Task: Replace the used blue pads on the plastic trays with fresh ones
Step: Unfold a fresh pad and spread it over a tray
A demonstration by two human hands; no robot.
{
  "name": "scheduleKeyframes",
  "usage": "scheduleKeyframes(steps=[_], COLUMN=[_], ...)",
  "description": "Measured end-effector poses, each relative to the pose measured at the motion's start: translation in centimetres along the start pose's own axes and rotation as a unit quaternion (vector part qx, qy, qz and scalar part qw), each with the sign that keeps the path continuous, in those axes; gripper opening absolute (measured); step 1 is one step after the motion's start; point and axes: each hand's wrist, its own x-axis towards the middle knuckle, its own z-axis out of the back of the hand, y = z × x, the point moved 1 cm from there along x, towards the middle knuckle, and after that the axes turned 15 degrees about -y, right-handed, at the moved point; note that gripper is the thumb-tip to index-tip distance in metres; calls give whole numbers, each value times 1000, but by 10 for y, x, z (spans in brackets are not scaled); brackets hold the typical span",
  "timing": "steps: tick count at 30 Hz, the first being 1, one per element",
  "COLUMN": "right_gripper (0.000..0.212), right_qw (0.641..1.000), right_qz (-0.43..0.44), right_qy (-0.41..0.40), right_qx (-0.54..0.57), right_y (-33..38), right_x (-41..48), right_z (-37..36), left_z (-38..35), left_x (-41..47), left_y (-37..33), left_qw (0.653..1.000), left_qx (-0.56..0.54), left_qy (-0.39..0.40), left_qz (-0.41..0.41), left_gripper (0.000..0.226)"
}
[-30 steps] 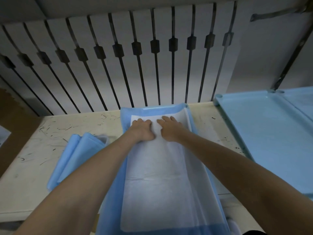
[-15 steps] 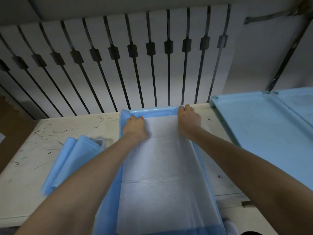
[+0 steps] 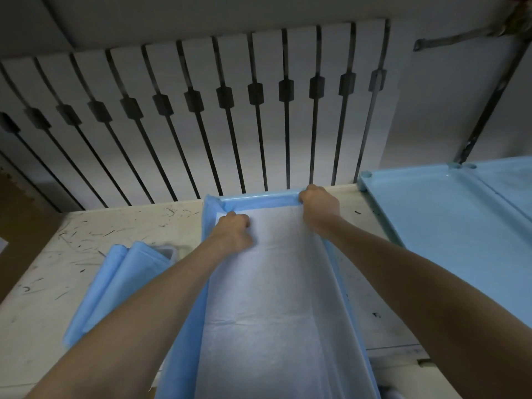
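Reaching forward from the bottom edge, two bare forearms are seen stretched over a long white-faced absorbent pad with blue plastic borders, which is laid lengthwise inside a narrow light-blue plastic tray on a scuffed, scratched off-white table. The pad's white face is shown upward, with a faint crease running across it near the middle, and its blue border is draped over the tray's left wall. Just left of the tray, a folded stack of blue pads is lying on the table, partly hidden under the left forearm.

Further out, the left hand is held curled into a loose fist, knuckles pressed down onto the pad near its far left corner; whether any material is pinched under the fingers cannot be told. And over on the far right corner, the right hand is closed around the tray's rim, with the pad's edge apparently gathered under the fingers, though the grip itself is hidden by the back of the hand.

To the right, well apart from the hands, a wide light-blue plastic tray is standing bare at the table's end, with the edge of another one just beside it. Behind everything, a pale wall panel crossed by dark metal bars is seen rising at the back of the table.
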Motion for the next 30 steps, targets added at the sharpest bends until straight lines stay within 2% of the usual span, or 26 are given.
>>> scheduleKeyframes(steps=[4,9,13,18,21,23,26,28,30], right_gripper=[38,35,39,52,47,38,37,54,63], right_qw=[984,972,969,983,988,990,983,972,968], right_qz=[-65,-99,-110,-111,-24,62,129,123,81], right_qy=[-91,-148,-147,-66,-114,-72,108,196,233], right_qx=[139,153,167,133,104,104,73,46,44], right_y=[-6,-13,-13,-2,15,31,50,55,55], right_x=[-2,-7,-9,-13,-15,-19,-27,-32,-33], right_z=[1,4,1,2,12,11,-10,-22,-25], left_z=[-4,-9,-11,-9,-9,-7,-7,-11,-16], left_x=[1,1,2,0,-1,-2,-1,2,3], left_y=[-2,-4,-4,-1,-5,-11,-18,-20,-18], left_qw=[1000,1000,999,997,996,995,993,994,997], left_qx=[-2,15,13,31,4,-21,-32,-39,-44], left_qy=[-4,-9,-33,-18,-40,-77,-116,-100,-64], left_qz=[6,21,23,73,79,65,15,-15,-30], left_gripper=[33,26,37,55,61,54,38,28,26])
